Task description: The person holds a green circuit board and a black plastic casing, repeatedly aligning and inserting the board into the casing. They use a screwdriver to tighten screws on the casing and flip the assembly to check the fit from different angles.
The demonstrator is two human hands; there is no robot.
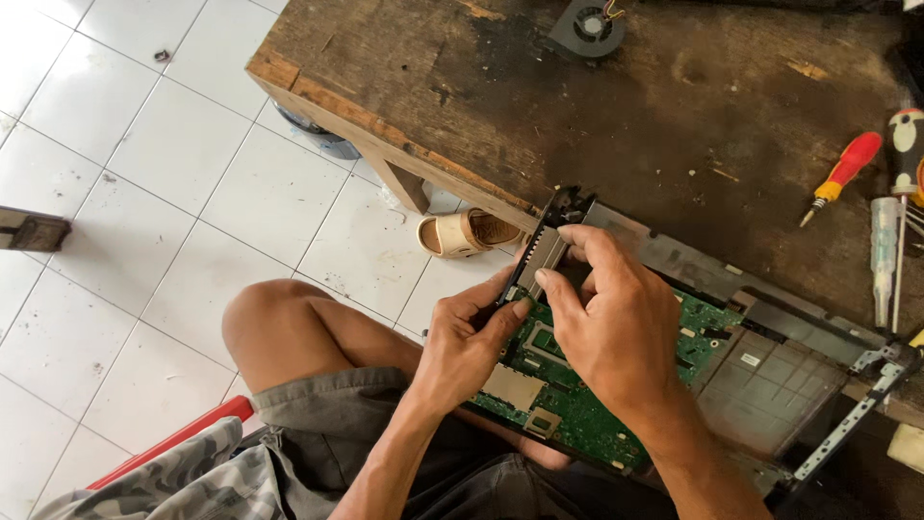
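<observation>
An opened laptop base (770, 385) lies tilted across the wooden table's front edge and my lap, its green circuit board (577, 404) exposed. At its upper-left corner sits a grey metal heatsink with fins (542, 252). My right hand (616, 327) grips the heatsink from the right, thumb and fingers pinching it. From the left, my left hand (467, 342) presses its thumb and fingertips against the heatsink's lower edge and the black corner frame (563, 204).
The worn wooden table (539, 96) carries a black fan (587, 27) at the top, a red-handled screwdriver (842, 173) and other tools (890, 231) at right. A sandal (467, 233) lies on the white tiled floor (144, 193) under the table. My bare knee (279, 327) is at left.
</observation>
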